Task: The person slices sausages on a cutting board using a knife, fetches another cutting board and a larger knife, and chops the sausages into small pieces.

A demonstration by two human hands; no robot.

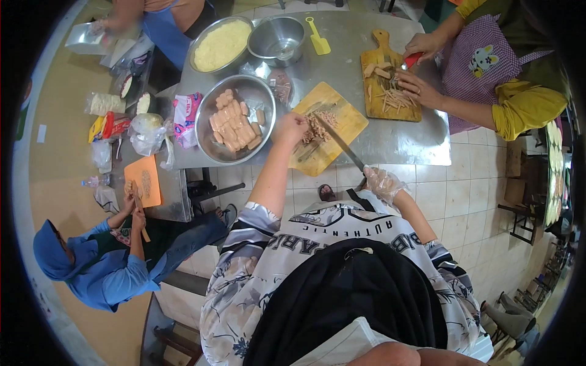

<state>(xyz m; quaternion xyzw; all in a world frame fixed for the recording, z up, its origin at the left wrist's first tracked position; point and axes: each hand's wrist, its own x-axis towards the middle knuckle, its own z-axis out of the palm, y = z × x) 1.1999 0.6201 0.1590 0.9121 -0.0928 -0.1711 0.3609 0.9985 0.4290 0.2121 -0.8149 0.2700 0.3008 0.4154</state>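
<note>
A knife [343, 146] is in my right hand [386, 185], which wears a clear plastic glove and is closed round the handle. The blade lies across chopped pinkish-brown pieces [317, 127] on a worn wooden cutting board [348, 119]. At the left edge of the pile is my left hand [290, 129], bare, with its fingers drawn together; whether it pinches anything is too small to tell. A steel bowl [203, 137] holding pinkish sausage-like pieces [235, 125] stands just left of that hand.
Across the metal table [427, 143], a co-worker cuts strips on another board [381, 39]. Behind my board are an empty steel bowl [276, 40], a bowl of yellow gratings [223, 46] and a yellow scraper [317, 38]. Another person cuts at an orange board [143, 180] on the left.
</note>
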